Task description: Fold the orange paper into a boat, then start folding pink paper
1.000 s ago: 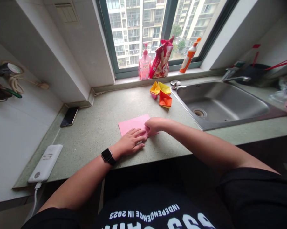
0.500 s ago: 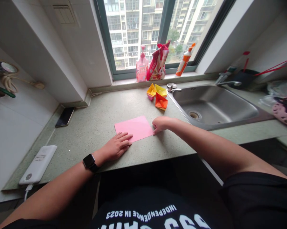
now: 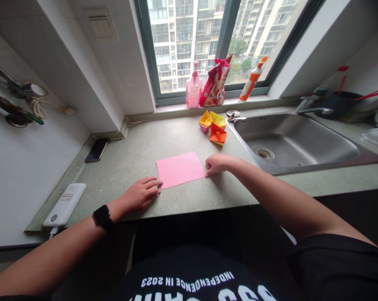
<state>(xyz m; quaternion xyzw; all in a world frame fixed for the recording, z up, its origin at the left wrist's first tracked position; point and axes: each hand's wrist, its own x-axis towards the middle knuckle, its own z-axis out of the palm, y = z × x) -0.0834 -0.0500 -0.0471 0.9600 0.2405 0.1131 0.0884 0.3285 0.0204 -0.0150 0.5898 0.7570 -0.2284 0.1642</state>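
Observation:
A pink sheet of paper [image 3: 180, 169] lies flat on the speckled green counter [image 3: 138, 150]. My left hand [image 3: 140, 195], with a black watch on the wrist, rests flat with fingers stretched out, its fingertips at the sheet's near left corner. My right hand [image 3: 216, 164] has its fingers curled, and its fingertips press at the sheet's near right corner. Neither hand lifts the paper.
Three folded paper pieces, yellow [image 3: 217, 119] and orange [image 3: 217, 133], sit beyond the sheet beside a steel sink [image 3: 289, 138]. A phone [image 3: 96, 150] and a white power bank [image 3: 64, 205] lie at the left. A pink soap bottle [image 3: 193, 90], a red bag and an orange bottle stand on the sill.
Both hands have slid off the sheet's middle to its near corners: the left hand leftward, the right hand rightward. The pink sheet now lies flat and fully exposed.

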